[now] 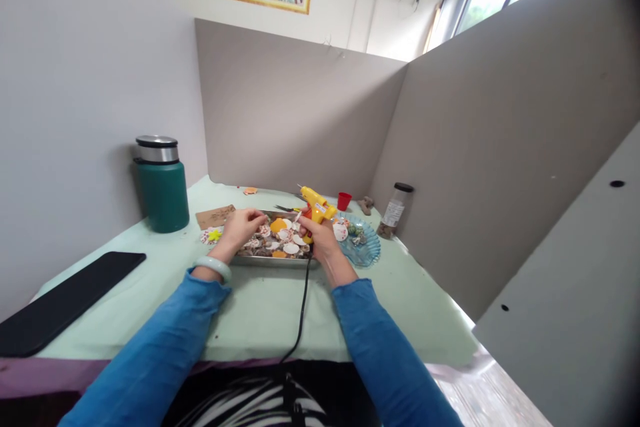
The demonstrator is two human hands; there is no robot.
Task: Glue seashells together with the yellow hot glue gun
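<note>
My right hand [317, 235] is closed round the grip of a yellow glue gun [316, 206], whose nozzle points left and whose black cord [301, 310] runs down toward me. My left hand [243, 225] has its fingers curled over the left end of a metal tray [270, 259] full of several seashells [283, 238]; whatever it pinches is too small to make out. A pale bangle sits on my left wrist. Both sleeves are blue.
A green flask [161, 185] stands at the left by the partition. A black flat pad [60, 300] lies front left. A blue glass dish [364, 243], a red cup [343, 201], a clear jar [394, 210] and a brown card [215, 216] surround the tray. Grey partitions enclose the green table.
</note>
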